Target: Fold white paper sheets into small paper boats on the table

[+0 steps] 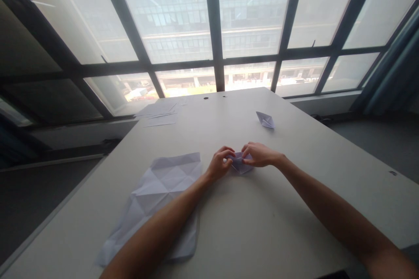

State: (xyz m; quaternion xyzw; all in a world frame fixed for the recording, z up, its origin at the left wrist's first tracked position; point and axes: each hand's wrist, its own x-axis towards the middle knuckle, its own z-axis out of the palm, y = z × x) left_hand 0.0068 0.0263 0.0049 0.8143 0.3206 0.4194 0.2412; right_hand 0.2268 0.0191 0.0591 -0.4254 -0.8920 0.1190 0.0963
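Observation:
Both hands grip a small folded paper (pixel 241 167) of pale violet-white, just above or on the table around its middle. My left hand (pixel 220 163) pinches its left side between thumb and fingers. On the opposite side, my right hand (pixel 258 154) is closed with thumb and fingertips on the paper's right part. The lower edge of the folded paper comes to a point toward me. Fingers cover its two sides. Farther off to the right lies a folded paper boat (pixel 266 120), apart from both hands.
Creased, unfolded sheets of paper (pixel 166 178) lie under and beside my left forearm. Several flat sheets (pixel 160 112) rest at the table's far left corner. The white table (pixel 262 213) reaches toward the large windows (pixel 183 13). A curtain (pixel 386 69) hangs at the right.

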